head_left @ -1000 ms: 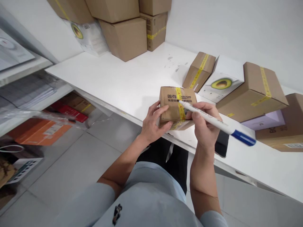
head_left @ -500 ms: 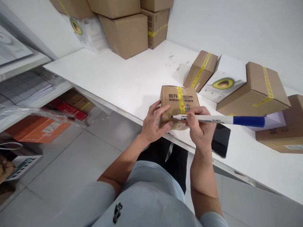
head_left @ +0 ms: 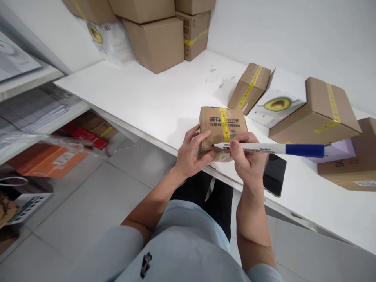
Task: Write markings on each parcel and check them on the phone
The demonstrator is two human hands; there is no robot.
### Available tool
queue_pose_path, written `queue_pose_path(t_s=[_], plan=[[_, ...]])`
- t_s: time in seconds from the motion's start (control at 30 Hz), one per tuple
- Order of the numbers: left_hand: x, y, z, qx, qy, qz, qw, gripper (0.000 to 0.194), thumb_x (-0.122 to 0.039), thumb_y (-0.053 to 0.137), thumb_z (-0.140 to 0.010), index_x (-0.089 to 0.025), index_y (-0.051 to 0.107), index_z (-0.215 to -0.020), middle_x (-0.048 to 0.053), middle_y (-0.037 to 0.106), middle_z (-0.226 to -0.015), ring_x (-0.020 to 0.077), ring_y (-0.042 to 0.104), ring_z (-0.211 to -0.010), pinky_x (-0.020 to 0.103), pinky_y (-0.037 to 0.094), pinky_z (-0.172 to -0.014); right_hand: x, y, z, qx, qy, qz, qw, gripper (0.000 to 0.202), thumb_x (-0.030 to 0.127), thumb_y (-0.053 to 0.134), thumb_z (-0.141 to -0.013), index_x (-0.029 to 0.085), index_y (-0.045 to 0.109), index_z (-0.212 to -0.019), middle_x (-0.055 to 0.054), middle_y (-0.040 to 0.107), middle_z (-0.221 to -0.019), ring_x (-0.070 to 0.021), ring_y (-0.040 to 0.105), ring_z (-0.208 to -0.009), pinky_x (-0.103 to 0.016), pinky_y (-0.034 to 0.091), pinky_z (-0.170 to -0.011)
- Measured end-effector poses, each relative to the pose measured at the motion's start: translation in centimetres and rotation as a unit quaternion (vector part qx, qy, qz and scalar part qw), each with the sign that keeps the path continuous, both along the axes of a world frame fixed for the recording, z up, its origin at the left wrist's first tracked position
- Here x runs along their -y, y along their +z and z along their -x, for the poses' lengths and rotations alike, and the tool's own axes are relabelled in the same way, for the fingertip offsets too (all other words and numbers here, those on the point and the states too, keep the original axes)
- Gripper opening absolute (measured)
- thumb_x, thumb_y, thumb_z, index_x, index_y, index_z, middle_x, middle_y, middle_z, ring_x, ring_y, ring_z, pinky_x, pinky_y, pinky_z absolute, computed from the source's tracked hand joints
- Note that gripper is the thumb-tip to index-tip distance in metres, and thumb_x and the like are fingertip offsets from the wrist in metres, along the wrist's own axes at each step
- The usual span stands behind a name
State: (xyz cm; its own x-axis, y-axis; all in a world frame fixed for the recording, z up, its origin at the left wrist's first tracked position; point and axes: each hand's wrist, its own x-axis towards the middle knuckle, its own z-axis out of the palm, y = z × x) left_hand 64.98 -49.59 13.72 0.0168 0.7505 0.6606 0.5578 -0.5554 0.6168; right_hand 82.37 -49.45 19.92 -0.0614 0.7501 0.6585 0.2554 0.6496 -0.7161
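Note:
A small brown cardboard box [head_left: 216,135] with dark print and a strip of yellow tape stands near the front edge of the white table [head_left: 141,94]. My left hand [head_left: 190,152] grips its left side, thumb low at the front and fingers on the top and side. In my right hand [head_left: 248,158] is a whiteboard marker [head_left: 277,149], white with a blue end pointing right. Its dark tip is at the lower left part of the box's top; whether it touches the cardboard I cannot tell. A black phone [head_left: 274,175] lies just right of my right hand.
Several taped boxes line the table's right side, among them a white avocado box [head_left: 279,103] and a large brown box [head_left: 320,113]. Stacked cartons [head_left: 158,43] stand at the back left. Shelves [head_left: 44,88] with papers and an orange box [head_left: 47,158] are at the left.
The marker has shifted slightly left in my right hand, with its tip moving a little left over the box. My left hand and the box stay in place.

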Motion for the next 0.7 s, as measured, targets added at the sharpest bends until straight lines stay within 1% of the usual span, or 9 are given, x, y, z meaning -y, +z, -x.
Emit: queue_pose_path(t_s=[0.2, 0.27, 0.37, 0.47, 0.53, 0.57, 0.63, 0.67, 0.7], plan=[[-0.1, -0.1, 0.1, -0.004, 0.001, 0.010, 1.000, 0.054, -0.055, 0.062, -0.089, -0.027, 0.054, -0.135, 0.012, 0.048, -0.146, 0.0291, 0.050, -0.137, 0.042, 0.059, -0.094, 0.0, -0.2, -0.1, -0.007, -0.002, 0.003, 1.000, 0.020, 0.036, 0.062, -0.093, 0.022, 0.060, -0.079, 0.004, 0.061, -0.066, -0.0097, 0.054, -0.055, -0.023, 0.042, -0.051], [-0.1, -0.1, 0.1, -0.004, 0.003, 0.018, 1.000, 0.054, -0.055, 0.062, -0.089, -0.028, 0.054, -0.135, 0.012, 0.047, -0.147, 0.0296, 0.049, -0.138, 0.042, 0.059, -0.094, 0.1, -0.3, 0.1, -0.040, -0.007, -0.002, 0.999, 0.022, 0.038, 0.062, -0.093, 0.022, 0.059, -0.079, 0.005, 0.060, -0.064, -0.0096, 0.055, -0.054, -0.024, 0.043, -0.050], [0.0, -0.2, 0.0, -0.003, -0.002, 0.017, 1.000, 0.054, -0.054, 0.061, -0.089, -0.028, 0.053, -0.136, 0.012, 0.046, -0.148, 0.0301, 0.047, -0.140, 0.042, 0.059, -0.095, 0.1, -0.2, 0.4, -0.129, -0.021, -0.013, 0.991, 0.024, 0.044, 0.060, -0.095, 0.024, 0.056, -0.083, 0.006, 0.056, -0.062, -0.0100, 0.055, -0.050, -0.024, 0.044, -0.049], [0.0, -0.2, 0.1, -0.001, -0.008, 0.015, 1.000, 0.054, -0.054, 0.060, -0.090, -0.028, 0.053, -0.136, 0.012, 0.046, -0.148, 0.0292, 0.047, -0.140, 0.041, 0.059, -0.095, -0.1, -0.4, -0.3, -0.220, -0.077, -0.035, 0.972, 0.025, 0.051, 0.055, -0.095, 0.025, 0.054, -0.093, 0.006, 0.056, -0.066, -0.0095, 0.052, -0.046, -0.024, 0.041, -0.044], [-0.1, -0.1, 0.1, -0.001, -0.010, 0.017, 1.000, 0.054, -0.055, 0.060, -0.090, -0.028, 0.053, -0.136, 0.012, 0.046, -0.148, 0.0286, 0.048, -0.139, 0.041, 0.059, -0.095, -0.4, -1.3, -1.7, -0.240, -0.166, -0.041, 0.956, 0.028, 0.053, 0.053, -0.095, 0.025, 0.053, -0.101, 0.005, 0.058, -0.072, -0.0089, 0.051, -0.046, -0.024, 0.041, -0.045], [-0.1, -0.1, 0.1, -0.001, -0.011, 0.017, 1.000, 0.054, -0.055, 0.060, -0.090, -0.028, 0.052, -0.136, 0.012, 0.046, -0.148, 0.0285, 0.048, -0.139, 0.041, 0.059, -0.095, -0.7, -2.0, -2.8, -0.224, -0.221, -0.032, 0.949, 0.030, 0.053, 0.052, -0.095, 0.024, 0.053, -0.105, 0.004, 0.060, -0.077, -0.0090, 0.053, -0.048, -0.025, 0.044, -0.048], [-0.1, -0.1, 0.1, 0.001, -0.014, 0.017, 1.000, 0.054, -0.055, 0.060, -0.090, -0.029, 0.052, -0.136, 0.011, 0.046, -0.148, 0.0286, 0.047, -0.140, 0.042, 0.059, -0.095, -1.2, -4.0, -5.1, -0.119, -0.325, 0.005, 0.938, 0.033, 0.051, 0.052, -0.095, 0.022, 0.056, -0.111, -0.001, 0.063, -0.090, -0.0119, 0.060, -0.061, -0.031, 0.052, -0.062], [-0.1, -0.1, 0.1, 0.003, -0.016, 0.018, 1.000, 0.054, -0.055, 0.060, -0.090, -0.029, 0.052, -0.136, 0.011, 0.046, -0.148, 0.0290, 0.047, -0.140, 0.042, 0.059, -0.095, -1.5, -5.2, -6.3, -0.027, -0.358, 0.032, 0.933, 0.035, 0.048, 0.052, -0.094, 0.021, 0.059, -0.113, -0.005, 0.064, -0.099, -0.0150, 0.064, -0.073, -0.035, 0.054, -0.072], [-0.1, -0.1, 0.1, 0.004, -0.017, 0.022, 1.000, 0.054, -0.055, 0.061, -0.090, -0.029, 0.052, -0.136, 0.011, 0.045, -0.149, 0.0294, 0.047, -0.140, 0.042, 0.060, -0.094, -1.8, -6.4, -7.3, 0.084, -0.368, 0.059, 0.924, 0.036, 0.045, 0.050, -0.095, 0.019, 0.062, -0.116, -0.009, 0.064, -0.107, -0.0192, 0.065, -0.088, -0.039, 0.054, -0.082]])
